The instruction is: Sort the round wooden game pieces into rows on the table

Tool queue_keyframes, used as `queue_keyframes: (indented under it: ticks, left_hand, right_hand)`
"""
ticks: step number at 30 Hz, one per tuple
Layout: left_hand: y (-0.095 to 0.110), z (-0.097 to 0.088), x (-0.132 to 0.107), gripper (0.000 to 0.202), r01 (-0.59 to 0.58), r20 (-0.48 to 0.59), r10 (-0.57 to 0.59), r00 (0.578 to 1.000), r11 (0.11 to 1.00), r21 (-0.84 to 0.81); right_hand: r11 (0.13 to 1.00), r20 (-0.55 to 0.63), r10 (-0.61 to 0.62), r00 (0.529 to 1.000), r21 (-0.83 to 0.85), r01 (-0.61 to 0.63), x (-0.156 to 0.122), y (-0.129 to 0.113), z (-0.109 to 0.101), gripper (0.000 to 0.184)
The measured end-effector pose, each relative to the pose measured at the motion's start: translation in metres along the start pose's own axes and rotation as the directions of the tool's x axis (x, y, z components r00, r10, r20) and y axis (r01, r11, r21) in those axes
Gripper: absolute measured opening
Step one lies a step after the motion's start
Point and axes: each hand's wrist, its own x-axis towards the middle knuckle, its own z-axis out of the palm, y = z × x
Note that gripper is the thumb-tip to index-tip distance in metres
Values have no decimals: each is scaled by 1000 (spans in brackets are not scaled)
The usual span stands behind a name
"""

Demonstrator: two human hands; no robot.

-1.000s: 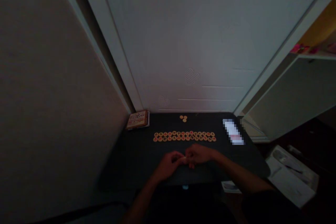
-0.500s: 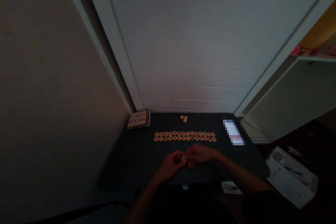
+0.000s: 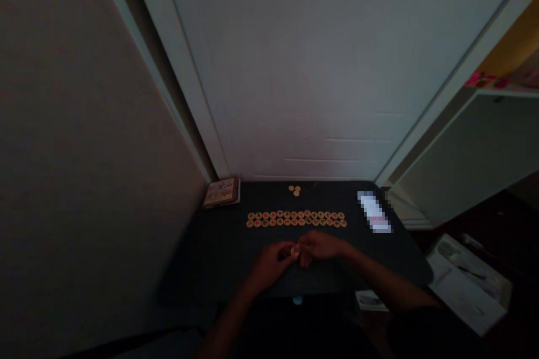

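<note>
At the far left of the dark table (image 3: 210,258) lies a stack of flat printed boards (image 3: 221,192), set against the corner by the white door panel (image 3: 286,67). The left hand (image 3: 268,265) is over the near part of the table, thumb and forefinger pinching a round xiangqi piece (image 3: 294,251). Beyond it run two rows of xiangqi pieces (image 3: 293,215) (red and dark markings upward), and farther back three plain-faced discs (image 3: 297,193) sit clustered. The right hand (image 3: 319,246) meets the held piece from the right, fingers curled; whether they grip it cannot be determined. Rightward lies a pixelated bright rectangle (image 3: 374,212), then a white box (image 3: 467,283), lower down beside the table.
</note>
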Motion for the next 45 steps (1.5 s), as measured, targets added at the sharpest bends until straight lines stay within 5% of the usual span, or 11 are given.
queue_keyframes:
  ticks: [6, 10, 13, 16, 21, 26, 31, 45]
  left_hand:
    - [10, -3, 5, 34, -73, -21, 76, 997, 990, 121]
    - [-3, -13, 10, 35, -34, -96, 49, 994, 988, 150]
    - [-28, -45, 13, 42, 64, -256, -26, 966, 988, 141]
    - [-55, -95, 13, 50, 211, -447, -102, 889, 956, 202]
    - [-78, -149, 7, 50, 273, -542, -79, 836, 918, 288]
    - [-96, -143, 1, 50, 362, -526, -114, 843, 844, 397]
    - [-110, -130, -1, 45, 331, -474, -48, 879, 777, 535]
    - [-108, -115, 3, 41, 362, -467, -36, 883, 686, 631]
  right_hand:
    - [998, -65, -27, 998, -54, 23, -1, -1, -4, 49]
    - [995, -91, -25, 996, -98, 16, -2, -4, -3, 48]
    - [990, -126, -12, 992, -137, -6, -5, -5, -4, 44]
    - [984, -165, 2, 986, -176, -32, -8, -3, -8, 41]
    - [972, -214, 19, 977, -226, -68, -10, -1, -10, 38]
    - [965, -218, 9, 976, -254, -66, -8, -2, -10, 33]
    - [959, -227, 14, 974, -273, -77, -7, -2, -12, 32]
    - [944, -280, -41, 959, -325, -54, -8, -16, -9, 32]
